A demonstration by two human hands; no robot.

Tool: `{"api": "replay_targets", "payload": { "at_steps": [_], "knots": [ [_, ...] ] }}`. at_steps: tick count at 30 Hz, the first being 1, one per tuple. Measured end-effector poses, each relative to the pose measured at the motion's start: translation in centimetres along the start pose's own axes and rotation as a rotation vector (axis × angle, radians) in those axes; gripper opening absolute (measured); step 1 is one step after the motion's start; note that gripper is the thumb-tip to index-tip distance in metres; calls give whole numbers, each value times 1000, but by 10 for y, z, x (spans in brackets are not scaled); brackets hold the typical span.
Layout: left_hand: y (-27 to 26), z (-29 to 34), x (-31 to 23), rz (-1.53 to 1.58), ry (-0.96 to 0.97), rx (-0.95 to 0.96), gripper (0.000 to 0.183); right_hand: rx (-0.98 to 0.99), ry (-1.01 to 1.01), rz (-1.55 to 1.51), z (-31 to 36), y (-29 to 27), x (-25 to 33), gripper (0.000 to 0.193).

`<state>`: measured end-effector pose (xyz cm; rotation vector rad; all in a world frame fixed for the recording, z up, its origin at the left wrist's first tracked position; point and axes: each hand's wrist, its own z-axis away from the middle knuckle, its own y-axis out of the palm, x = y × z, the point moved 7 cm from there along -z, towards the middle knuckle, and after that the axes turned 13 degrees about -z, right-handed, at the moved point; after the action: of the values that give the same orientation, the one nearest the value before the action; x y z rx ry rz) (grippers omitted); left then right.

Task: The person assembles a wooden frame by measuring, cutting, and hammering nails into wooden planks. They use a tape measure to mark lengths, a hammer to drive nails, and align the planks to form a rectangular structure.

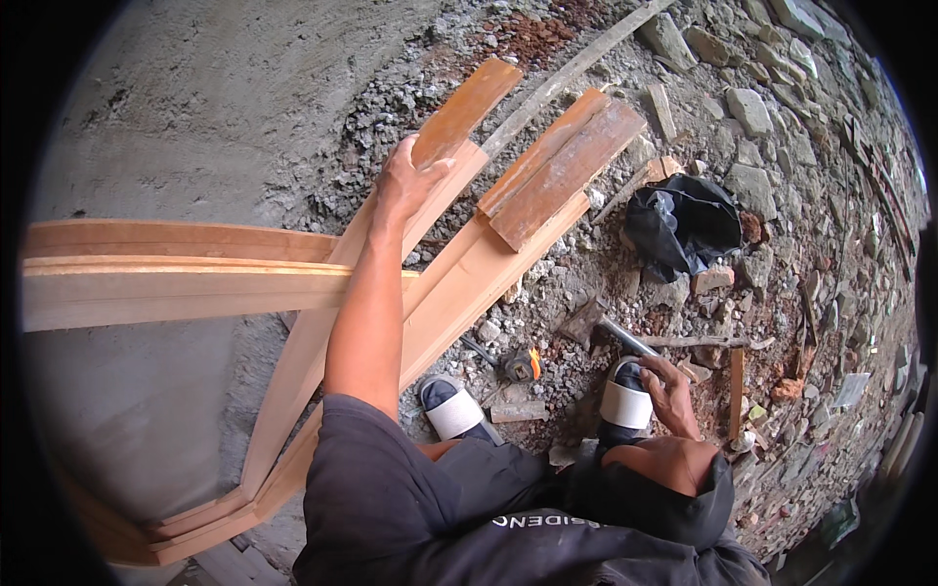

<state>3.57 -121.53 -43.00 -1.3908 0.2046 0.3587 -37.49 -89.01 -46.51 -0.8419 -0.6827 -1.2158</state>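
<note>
My left hand (403, 186) is closed on the lower end of a short orange-brown board (467, 109). That board lies over the end of a long pale wooden plank (445, 203). Low at the right, my right hand (669, 396) wraps round the metal handle of a hatchet-like tool (625, 337). Its dark, flared head rests close to the rubble, beyond my foot. Two more short brown boards (567, 166) lie side by side across a second long plank (498, 269), right of my left hand.
Long timbers (186, 283) come in from the left, meeting the planks under my left forearm. A tape measure (522, 365) lies between my sandalled feet. A black plastic bag (684, 225), a wooden stick (737, 396) and stones cover the rubble at right. Smooth grey concrete (156, 391) spreads left.
</note>
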Motion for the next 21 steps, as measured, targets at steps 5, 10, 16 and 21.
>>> {"api": "replay_targets", "payload": {
  "at_steps": [5, 10, 16, 21],
  "knots": [
    [-5, 2, -2, 14, 1, 16, 82, 12, 61, 55, 2, 4, 2, 30],
    [-5, 5, -2, -27, 52, -99, 84, 21, 101, 23, 0, 12, -5, 30],
    [-5, 8, -2, -41, 71, -137, 83, 47, 106, 103, -2, 17, -3, 31],
    [-2, 5, 0, -63, 51, -105, 83, 53, 117, 161, -4, 21, 0, 30]
  ]
}}
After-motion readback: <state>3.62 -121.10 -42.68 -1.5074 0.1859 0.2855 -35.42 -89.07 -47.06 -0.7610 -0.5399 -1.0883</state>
